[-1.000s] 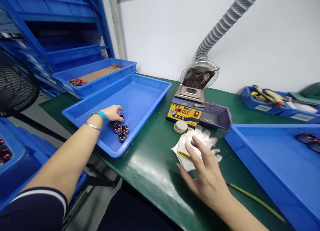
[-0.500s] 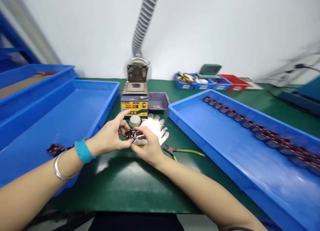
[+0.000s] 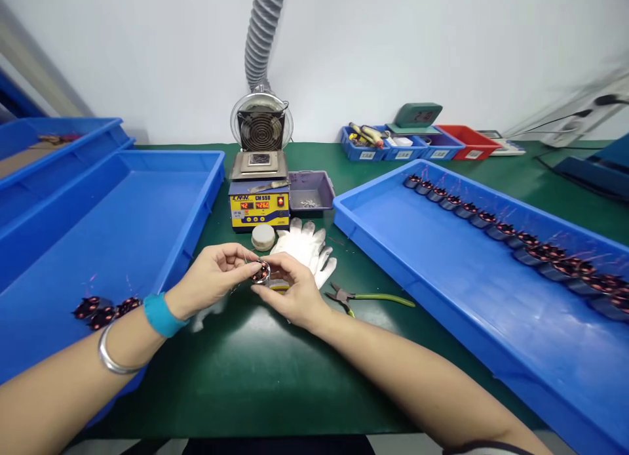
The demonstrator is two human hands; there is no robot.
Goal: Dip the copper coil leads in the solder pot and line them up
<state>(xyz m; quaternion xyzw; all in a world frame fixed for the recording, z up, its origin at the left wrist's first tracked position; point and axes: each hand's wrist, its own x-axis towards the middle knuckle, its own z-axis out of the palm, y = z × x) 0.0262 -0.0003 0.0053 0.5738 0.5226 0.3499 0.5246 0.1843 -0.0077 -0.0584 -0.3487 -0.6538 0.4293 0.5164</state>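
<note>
At least three dark wound parts (image 3: 102, 316) sit in the left blue tray (image 3: 147, 199), which lies along the left edge of the green table (image 3: 255, 376). Rightward, the left hand (image 3: 213, 276) pinches one more part, the held coil part (image 3: 260, 271), between thumb and fingers. It is a small round piece with a bright silvery rim, a black core and coppery windings, held above the table's front half, midway between its left and right edges. The right hand (image 3: 297, 291) grips its right side, thumb below and fingers above. White gloves (image 3: 301, 244) lie beyond the right hand; green-handled pliers (image 3: 376, 297) rest to their right, beside the right blue tray (image 3: 442, 265).

Half a second ago the left forefinger pointed up, away from the part; now it is bent in against it. A second ago the left hand was in the left blue tray, and the right hand was empty above the gloves.
</note>
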